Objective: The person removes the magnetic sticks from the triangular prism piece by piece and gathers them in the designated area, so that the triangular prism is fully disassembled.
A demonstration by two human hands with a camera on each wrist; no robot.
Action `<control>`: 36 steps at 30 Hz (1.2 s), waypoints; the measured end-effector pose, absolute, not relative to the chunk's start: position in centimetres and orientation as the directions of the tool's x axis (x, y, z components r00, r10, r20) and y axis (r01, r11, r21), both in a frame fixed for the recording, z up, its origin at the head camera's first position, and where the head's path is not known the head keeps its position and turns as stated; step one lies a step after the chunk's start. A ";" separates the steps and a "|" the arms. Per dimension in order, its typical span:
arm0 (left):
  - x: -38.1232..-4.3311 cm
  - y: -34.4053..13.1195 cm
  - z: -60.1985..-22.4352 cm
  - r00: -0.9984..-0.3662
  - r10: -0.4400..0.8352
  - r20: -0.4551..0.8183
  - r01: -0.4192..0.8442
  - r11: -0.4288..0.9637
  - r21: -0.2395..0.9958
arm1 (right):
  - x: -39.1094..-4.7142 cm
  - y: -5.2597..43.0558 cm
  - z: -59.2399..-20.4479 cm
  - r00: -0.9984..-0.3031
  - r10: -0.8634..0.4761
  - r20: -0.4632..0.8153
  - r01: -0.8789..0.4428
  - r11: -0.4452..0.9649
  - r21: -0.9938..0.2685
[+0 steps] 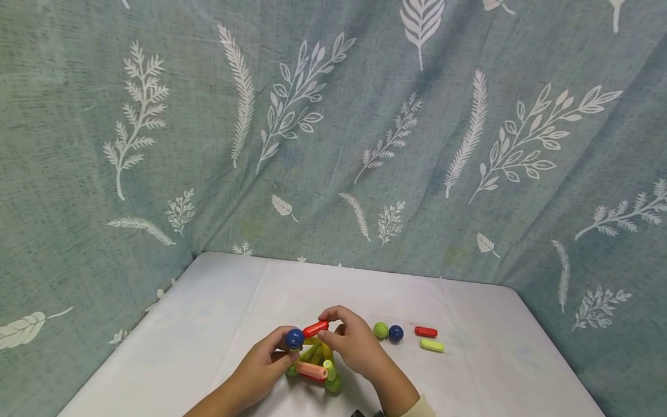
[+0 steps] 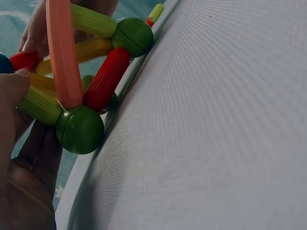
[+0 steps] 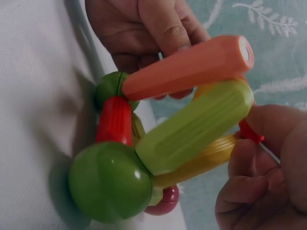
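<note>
A frame of toy building rods and balls stands on the white table. My left hand (image 1: pixel 260 368) pinches its blue ball (image 1: pixel 294 339) at the upper left, thumb low on it. My right hand (image 1: pixel 358 341) pinches a red rod (image 1: pixel 315 329) between thumb and fingers, one end against the blue ball. A salmon rod (image 3: pixel 192 67) and a lime rod (image 3: pixel 196 127) slant up from green balls (image 3: pixel 110 182). Another red rod (image 2: pixel 108 79) links two green balls low down. Yellow rods (image 3: pixel 201 160) lean inward behind; the far joints are partly hidden.
Right of the frame lie a loose green ball (image 1: pixel 381 330), a dark blue ball (image 1: pixel 396 333), a short red rod (image 1: pixel 425 332) and a lime rod (image 1: pixel 432 346). A leaf-patterned curtain (image 1: pixel 333 145) hangs behind the table (image 1: pixel 495 359).
</note>
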State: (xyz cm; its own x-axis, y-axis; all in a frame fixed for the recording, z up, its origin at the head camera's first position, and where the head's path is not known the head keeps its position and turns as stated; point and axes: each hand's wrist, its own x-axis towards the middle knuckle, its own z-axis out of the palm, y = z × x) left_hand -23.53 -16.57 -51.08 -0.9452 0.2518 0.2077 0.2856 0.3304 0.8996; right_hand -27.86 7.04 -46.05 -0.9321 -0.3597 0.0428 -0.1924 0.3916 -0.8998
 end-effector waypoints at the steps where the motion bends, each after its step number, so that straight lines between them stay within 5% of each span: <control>1: -23.5 -16.5 -51.1 -0.946 0.250 0.207 0.285 0.334 0.898 | -27.8 7.1 -46.1 -0.930 -0.365 0.048 -0.199 0.388 -0.900; 13: -23.6 -16.5 -51.1 -0.954 0.239 0.180 0.257 0.348 0.901 | -27.3 7.4 -45.4 -0.914 -0.398 0.080 -0.222 0.324 -0.920; 36: -23.7 -16.6 -51.2 -0.955 0.234 0.181 0.254 0.335 0.907 | -27.2 7.6 -46.2 -0.894 -0.440 0.079 -0.300 0.461 -0.835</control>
